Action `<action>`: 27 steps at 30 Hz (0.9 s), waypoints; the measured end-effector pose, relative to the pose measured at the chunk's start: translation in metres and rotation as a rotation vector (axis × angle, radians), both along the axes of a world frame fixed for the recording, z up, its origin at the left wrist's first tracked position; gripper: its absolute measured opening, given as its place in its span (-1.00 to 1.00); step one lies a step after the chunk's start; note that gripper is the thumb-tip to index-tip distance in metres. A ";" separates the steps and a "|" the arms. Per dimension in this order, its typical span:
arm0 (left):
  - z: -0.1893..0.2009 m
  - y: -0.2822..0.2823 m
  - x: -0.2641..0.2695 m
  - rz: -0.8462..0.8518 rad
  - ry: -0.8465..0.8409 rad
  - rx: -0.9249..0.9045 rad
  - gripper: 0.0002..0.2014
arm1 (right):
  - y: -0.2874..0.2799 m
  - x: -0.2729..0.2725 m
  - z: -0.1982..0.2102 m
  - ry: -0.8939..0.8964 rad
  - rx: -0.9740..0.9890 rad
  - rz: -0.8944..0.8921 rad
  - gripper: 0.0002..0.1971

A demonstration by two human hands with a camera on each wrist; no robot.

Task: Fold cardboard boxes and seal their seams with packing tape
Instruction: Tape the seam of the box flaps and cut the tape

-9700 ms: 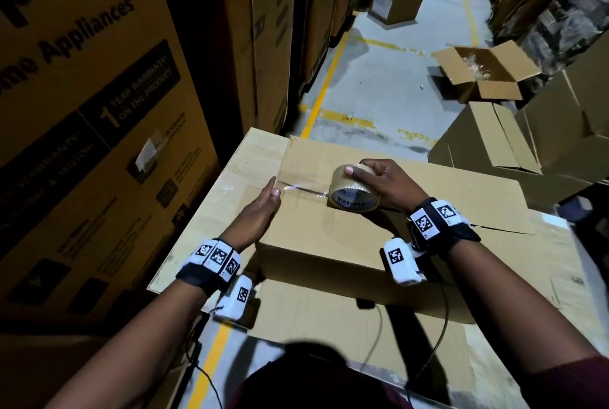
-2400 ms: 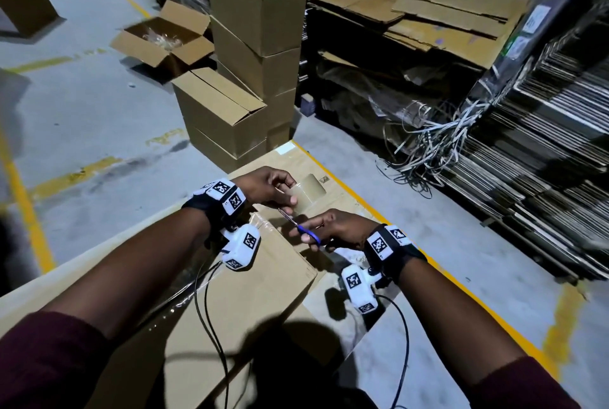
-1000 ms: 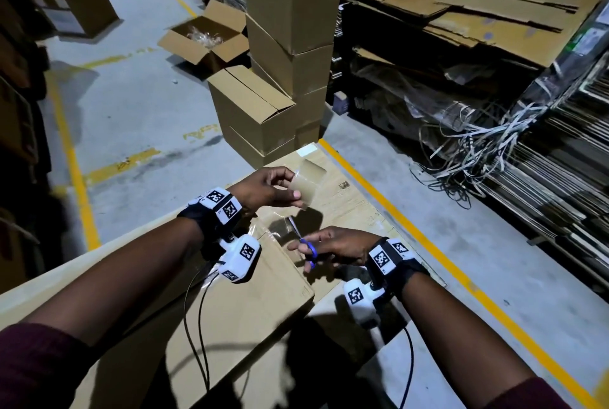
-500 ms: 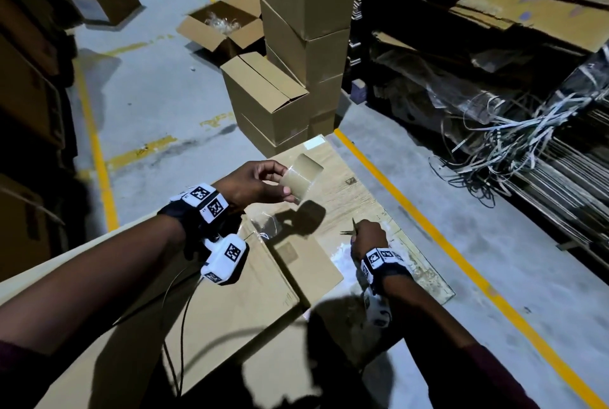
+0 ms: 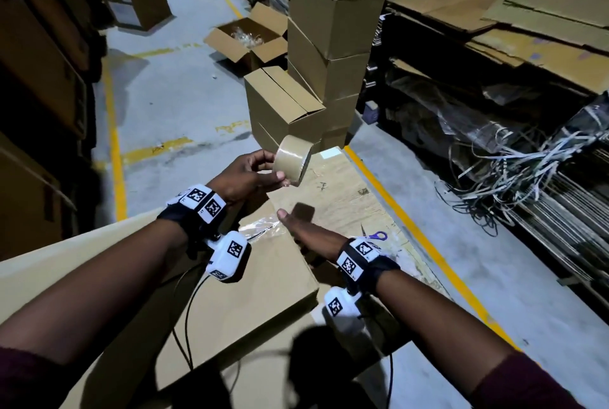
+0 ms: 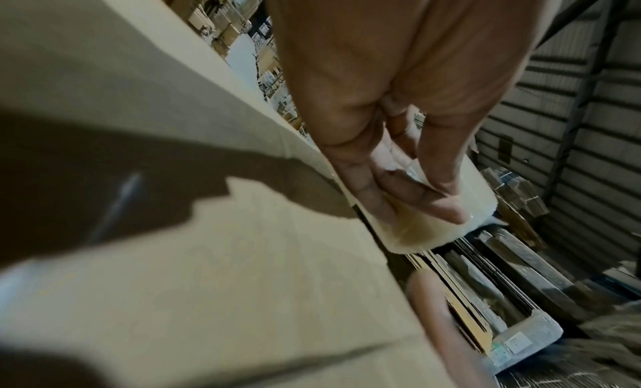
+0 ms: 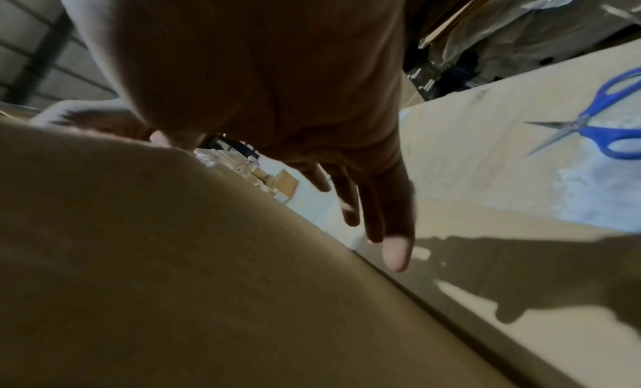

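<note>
My left hand point(image 5: 253, 174) grips a roll of brown packing tape point(image 5: 293, 158), lifted above the far end of the folded cardboard box point(image 5: 257, 280). In the left wrist view its fingers point(image 6: 388, 191) curl round the roll point(image 6: 461, 215). My right hand point(image 5: 296, 227) lies with straight fingers at the box's far right edge, beside the shiny taped seam point(image 5: 260, 224); the right wrist view shows the fingers point(image 7: 385, 224) extended and empty. Blue-handled scissors point(image 5: 374, 236) lie on the flat cardboard sheet point(image 5: 336, 191) to the right, also as scissors point(image 7: 596, 128) in the right wrist view.
A stack of sealed boxes point(image 5: 333, 29) and a closed box point(image 5: 283, 105) stand just beyond the sheet. An open box point(image 5: 250, 39) sits on the floor farther back. Flattened cardboard and loose strapping point(image 5: 514, 171) fill the right side. Tall cartons point(image 5: 39, 62) line the left.
The right hand has let go of the scissors, which now lie on the sheet, and has moved left to the box edge. The left hand has lifted the tape roll slightly.
</note>
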State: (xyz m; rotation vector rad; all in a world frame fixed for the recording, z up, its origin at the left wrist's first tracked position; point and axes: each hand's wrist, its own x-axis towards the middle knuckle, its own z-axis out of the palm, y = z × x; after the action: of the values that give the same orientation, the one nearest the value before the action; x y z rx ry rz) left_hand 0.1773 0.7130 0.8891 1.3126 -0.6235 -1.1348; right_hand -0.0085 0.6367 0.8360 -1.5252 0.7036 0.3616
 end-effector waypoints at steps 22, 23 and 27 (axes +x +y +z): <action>0.040 0.017 -0.012 -0.453 -0.374 0.156 -0.65 | -0.037 -0.045 0.080 -0.332 -0.752 0.052 -0.38; 0.043 0.017 -0.010 -0.479 -0.372 0.177 -0.64 | -0.033 -0.049 0.085 -0.308 -0.702 0.059 -0.45; 0.042 0.017 -0.015 -0.507 -0.261 0.244 -0.74 | -0.005 -0.072 0.095 -0.361 -0.470 -0.018 -0.50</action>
State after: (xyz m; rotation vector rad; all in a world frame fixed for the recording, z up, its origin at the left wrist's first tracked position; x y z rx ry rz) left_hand 0.1628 0.7299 0.9307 1.5753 -1.0793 -1.4950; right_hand -0.0809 0.6319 0.9310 -1.9608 0.5340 -0.1074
